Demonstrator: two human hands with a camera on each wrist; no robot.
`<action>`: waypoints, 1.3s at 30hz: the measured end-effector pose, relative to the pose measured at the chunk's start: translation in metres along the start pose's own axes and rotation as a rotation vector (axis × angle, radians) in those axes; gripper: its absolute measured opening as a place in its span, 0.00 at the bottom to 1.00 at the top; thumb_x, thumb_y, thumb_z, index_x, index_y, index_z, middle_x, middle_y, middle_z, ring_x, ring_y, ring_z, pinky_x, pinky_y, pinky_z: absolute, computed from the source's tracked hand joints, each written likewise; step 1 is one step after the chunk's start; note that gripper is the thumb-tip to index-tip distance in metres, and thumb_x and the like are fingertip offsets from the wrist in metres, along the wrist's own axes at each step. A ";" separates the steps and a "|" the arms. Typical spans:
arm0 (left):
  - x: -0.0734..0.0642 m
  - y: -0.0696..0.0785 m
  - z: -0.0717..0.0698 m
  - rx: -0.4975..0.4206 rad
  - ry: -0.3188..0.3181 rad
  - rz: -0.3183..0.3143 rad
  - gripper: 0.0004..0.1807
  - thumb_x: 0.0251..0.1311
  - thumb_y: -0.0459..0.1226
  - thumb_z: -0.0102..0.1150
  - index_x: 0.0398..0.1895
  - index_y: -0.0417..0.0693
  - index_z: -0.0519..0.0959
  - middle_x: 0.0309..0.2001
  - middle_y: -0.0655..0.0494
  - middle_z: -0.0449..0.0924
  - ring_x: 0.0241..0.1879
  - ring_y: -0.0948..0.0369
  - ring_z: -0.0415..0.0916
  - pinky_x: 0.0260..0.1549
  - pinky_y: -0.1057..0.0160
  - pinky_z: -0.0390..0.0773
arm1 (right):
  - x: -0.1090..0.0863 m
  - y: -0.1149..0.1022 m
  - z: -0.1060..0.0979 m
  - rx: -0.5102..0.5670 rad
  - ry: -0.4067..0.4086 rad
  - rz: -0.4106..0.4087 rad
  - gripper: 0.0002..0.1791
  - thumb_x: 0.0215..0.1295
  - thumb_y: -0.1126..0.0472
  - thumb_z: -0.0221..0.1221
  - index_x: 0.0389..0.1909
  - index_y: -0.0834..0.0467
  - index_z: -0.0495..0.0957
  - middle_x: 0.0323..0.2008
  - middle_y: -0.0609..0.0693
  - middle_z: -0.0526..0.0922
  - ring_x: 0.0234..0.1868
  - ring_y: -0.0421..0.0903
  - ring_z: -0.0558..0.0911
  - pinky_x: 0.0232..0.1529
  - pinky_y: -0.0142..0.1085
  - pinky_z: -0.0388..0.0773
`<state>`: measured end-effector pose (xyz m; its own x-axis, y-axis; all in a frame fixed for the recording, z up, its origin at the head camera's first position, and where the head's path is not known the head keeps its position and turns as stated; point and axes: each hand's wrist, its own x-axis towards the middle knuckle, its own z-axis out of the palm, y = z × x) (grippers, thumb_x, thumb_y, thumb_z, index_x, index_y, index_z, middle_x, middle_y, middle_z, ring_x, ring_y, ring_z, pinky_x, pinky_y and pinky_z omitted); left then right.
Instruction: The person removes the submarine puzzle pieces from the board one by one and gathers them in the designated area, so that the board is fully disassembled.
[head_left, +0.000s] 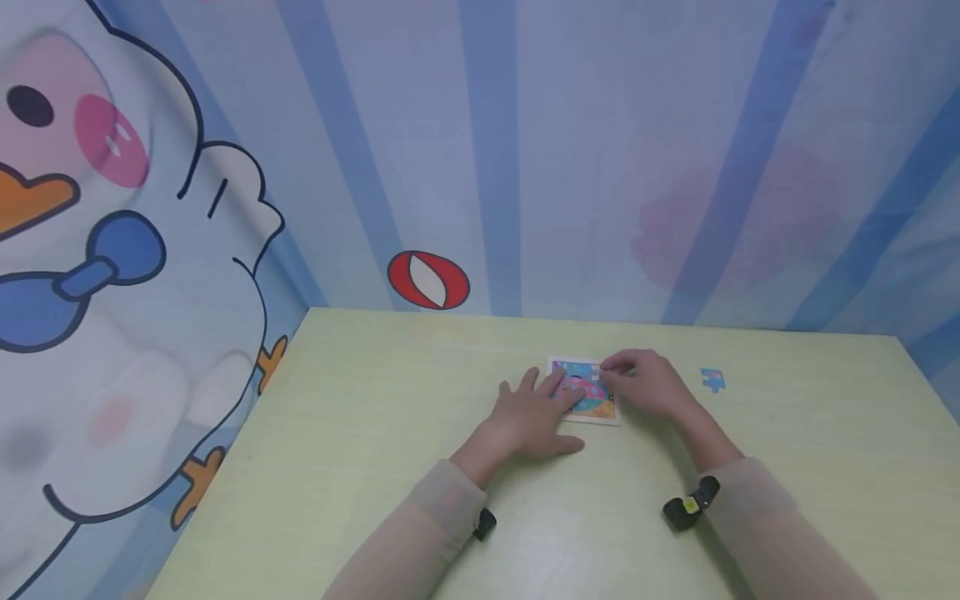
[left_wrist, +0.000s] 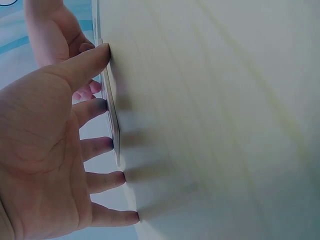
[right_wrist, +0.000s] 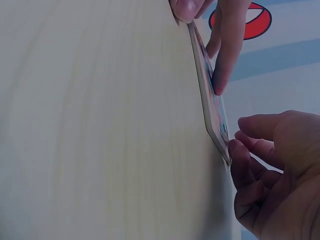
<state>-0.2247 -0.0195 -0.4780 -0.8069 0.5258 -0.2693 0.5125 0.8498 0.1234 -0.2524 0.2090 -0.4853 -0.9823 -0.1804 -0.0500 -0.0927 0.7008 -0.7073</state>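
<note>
A small jigsaw puzzle (head_left: pixel 598 410) with a white border and a blue, pink and orange picture lies on the table. My left hand (head_left: pixel 528 421) spreads its fingers over its left side, with fingertips down on the board and the thumb near its lower edge. Bent fingers bring my right hand (head_left: pixel 647 383) to the puzzle's upper right corner. In the right wrist view, the right hand (right_wrist: pixel 275 175) has a fingertip right at the board's corner (right_wrist: pixel 222 150). Whether a piece is between its thumb and fingers, I cannot tell. A loose blue puzzle piece (head_left: pixel 713 380) lies to the right.
The pale yellow table (head_left: pixel 337 433) ends at a blue striped curtain (head_left: pixel 585 167) behind. A large cartoon bird (head_left: pixel 135 333) is printed on the cloth at the left. Each wrist carries a small black camera, one of them the right wrist camera (head_left: pixel 682 512).
</note>
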 end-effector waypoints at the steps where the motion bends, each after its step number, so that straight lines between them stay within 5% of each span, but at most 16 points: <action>1: 0.000 0.000 0.000 0.000 0.001 0.000 0.45 0.66 0.68 0.55 0.84 0.74 0.53 0.84 0.58 0.43 0.81 0.44 0.44 0.69 0.29 0.55 | 0.001 -0.001 0.001 0.000 -0.003 0.002 0.19 0.74 0.53 0.62 0.55 0.63 0.84 0.44 0.56 0.87 0.50 0.57 0.83 0.55 0.56 0.76; 39: 0.000 0.001 0.001 0.033 0.004 0.001 0.45 0.66 0.69 0.54 0.83 0.73 0.54 0.84 0.57 0.44 0.80 0.44 0.44 0.68 0.30 0.58 | 0.010 -0.010 0.014 -0.040 0.009 0.075 0.15 0.74 0.59 0.60 0.52 0.65 0.82 0.40 0.55 0.85 0.42 0.52 0.82 0.48 0.49 0.77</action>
<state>-0.2243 -0.0188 -0.4792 -0.8072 0.5272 -0.2656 0.5229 0.8473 0.0926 -0.2591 0.1907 -0.4890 -0.9881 -0.1203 -0.0960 -0.0247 0.7394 -0.6729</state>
